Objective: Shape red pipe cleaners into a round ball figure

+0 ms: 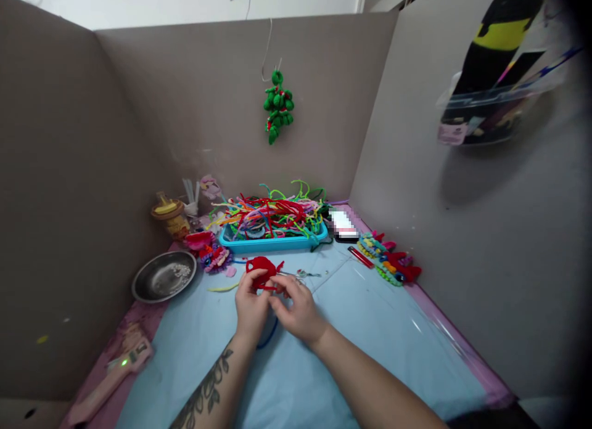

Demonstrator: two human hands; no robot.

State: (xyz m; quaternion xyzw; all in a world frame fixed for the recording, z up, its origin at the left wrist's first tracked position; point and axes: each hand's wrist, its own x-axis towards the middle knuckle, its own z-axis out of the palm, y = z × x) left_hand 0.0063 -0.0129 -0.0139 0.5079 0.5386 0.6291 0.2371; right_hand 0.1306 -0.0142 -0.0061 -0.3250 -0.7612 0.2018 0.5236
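Both hands meet over the pale blue table cover, close in front of me. My left hand is closed on a red pipe-cleaner piece that sticks up above its fingers. My right hand pinches the same red piece from the right, fingers curled together. A dark blue pipe cleaner curves under the hands. Small scissors or pliers lie on the cover just beyond my right hand.
A blue tray heaped with coloured pipe cleaners stands behind. A metal bowl sits left, finished colourful pieces right, a glue gun near left. A green ornament hangs on the grey partition; walls close three sides.
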